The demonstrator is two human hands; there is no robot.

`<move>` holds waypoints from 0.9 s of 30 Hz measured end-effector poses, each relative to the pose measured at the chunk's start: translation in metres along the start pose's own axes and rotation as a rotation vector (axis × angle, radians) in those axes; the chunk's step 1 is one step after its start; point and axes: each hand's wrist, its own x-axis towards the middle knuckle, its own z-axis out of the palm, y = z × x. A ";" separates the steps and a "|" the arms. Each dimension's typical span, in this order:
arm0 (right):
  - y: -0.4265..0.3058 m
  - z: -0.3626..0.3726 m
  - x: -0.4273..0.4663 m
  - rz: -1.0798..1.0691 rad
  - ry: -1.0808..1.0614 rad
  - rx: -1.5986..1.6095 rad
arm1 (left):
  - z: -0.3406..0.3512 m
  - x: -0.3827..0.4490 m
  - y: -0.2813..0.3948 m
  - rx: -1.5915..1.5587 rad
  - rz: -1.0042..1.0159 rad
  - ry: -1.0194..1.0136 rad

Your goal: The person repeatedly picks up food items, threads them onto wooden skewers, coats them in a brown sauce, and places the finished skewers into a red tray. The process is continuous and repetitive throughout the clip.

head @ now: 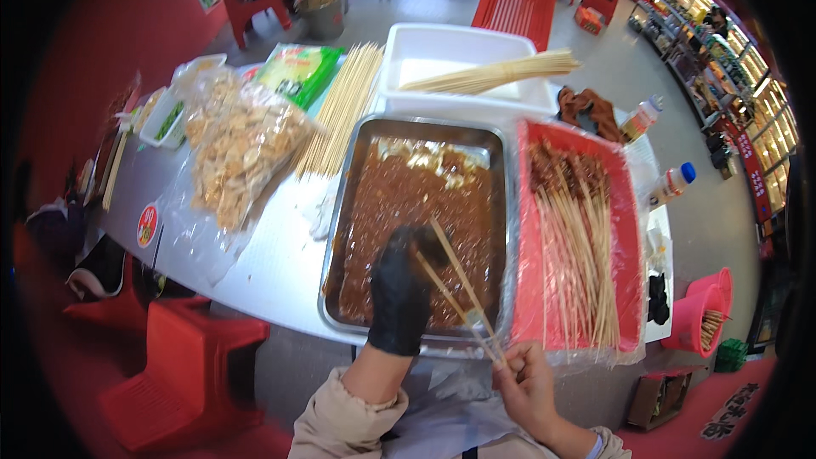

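Note:
A metal tray lies before me, filled with small pieces in thick reddish-brown sauce. My left hand wears a black glove and reaches down over the tray. Its fingertips are at the upper ends of the skewers, but its grip is blurred and I cannot tell what it holds. Near the tray's front right corner, my bare right hand pinches two bamboo skewers by their lower ends. They spread apart toward the glove. To the right, a red tray lined with clear plastic holds several loaded skewers.
A white plastic tub stands behind the metal tray, a skewer bundle across it. Loose skewers and a bag of tan pieces are on the left. Bottles line the right edge. A red chair is at front left.

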 end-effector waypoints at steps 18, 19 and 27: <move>-0.010 -0.004 -0.003 0.050 -0.048 -0.104 | 0.016 -0.017 -0.012 -0.300 -0.273 0.017; -0.017 -0.004 -0.003 0.051 -0.062 -0.140 | 0.016 -0.018 -0.015 -0.265 -0.245 0.003; -0.016 0.003 -0.004 0.065 -0.028 -0.009 | 0.008 -0.010 0.016 -0.306 -0.194 0.008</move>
